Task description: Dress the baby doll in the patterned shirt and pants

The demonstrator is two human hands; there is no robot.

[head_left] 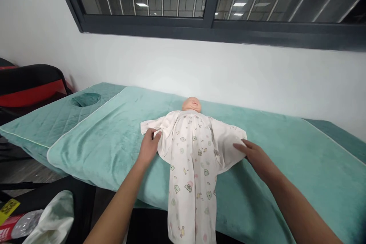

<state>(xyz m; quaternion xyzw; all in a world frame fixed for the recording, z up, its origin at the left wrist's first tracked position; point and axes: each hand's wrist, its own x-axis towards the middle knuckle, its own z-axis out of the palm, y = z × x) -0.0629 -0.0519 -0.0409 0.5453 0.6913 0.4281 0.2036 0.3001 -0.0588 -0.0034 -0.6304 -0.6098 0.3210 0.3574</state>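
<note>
A baby doll (191, 104) lies on its back on the green bed, its head toward the wall. White baby clothes (197, 152) printed with small animals cover its body, and the long lower part hangs over the bed's near edge. My left hand (150, 145) pinches the left side of the garment below the sleeve. On the other side, my right hand (251, 154) grips the edge of the garment's right flap and holds it spread outward. The doll's arms and legs are hidden under the cloth.
The bed's green cover (108, 133) runs along the white wall below a barred window (143, 24). A face hole (86, 99) is at the left end. Black and red chairs (31, 87) stand at left. A plastic bottle (27, 224) and a crumpled cloth (57, 215) lie at lower left.
</note>
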